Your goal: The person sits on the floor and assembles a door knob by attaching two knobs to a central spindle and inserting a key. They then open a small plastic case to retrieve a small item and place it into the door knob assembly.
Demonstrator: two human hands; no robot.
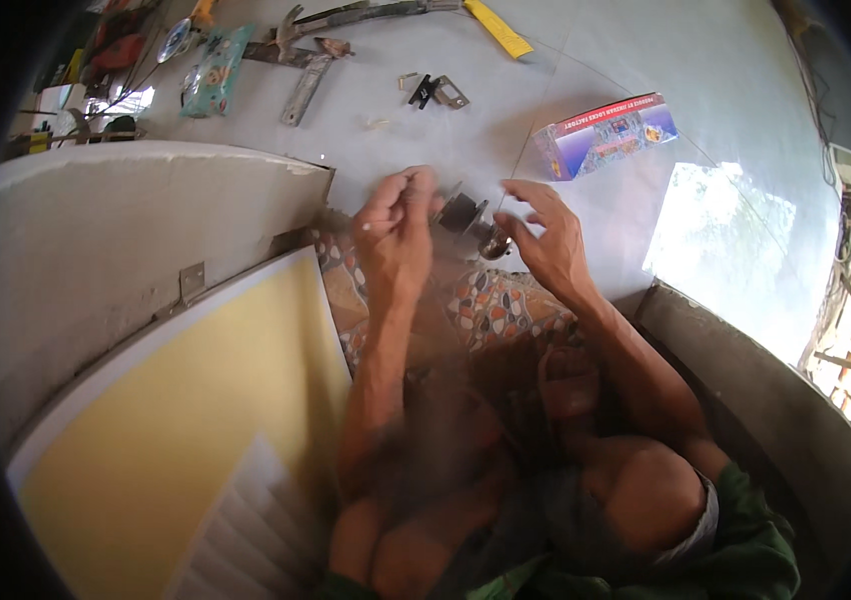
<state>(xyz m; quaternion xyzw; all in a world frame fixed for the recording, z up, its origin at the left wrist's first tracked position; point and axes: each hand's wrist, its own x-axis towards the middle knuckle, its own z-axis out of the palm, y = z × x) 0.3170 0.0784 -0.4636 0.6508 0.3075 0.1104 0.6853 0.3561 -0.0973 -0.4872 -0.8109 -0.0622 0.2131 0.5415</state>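
Note:
A door knob lock (468, 215) with a dark round body, a plate and a shiny knob (495, 246) stands at the near edge of the pale tiled floor (606, 50). To its left, my left hand (398, 215) has its fingers curled and pinched together; anything inside them is hidden. On the other side, my right hand (549, 235) has its thumb and fingers apart, close around the knob end. Whether the thumb touches the knob I cannot tell. Beyond the hands lie small black and metal latch parts (437, 92).
A colourful carton (607, 135) lies right of the latch parts. Farther off are a hammer (308, 85), a teal soft pack (218, 72) and a yellow strip-like handle (499, 30). Low walls (156, 200) flank me; a yellow panel (166, 400) leans at left.

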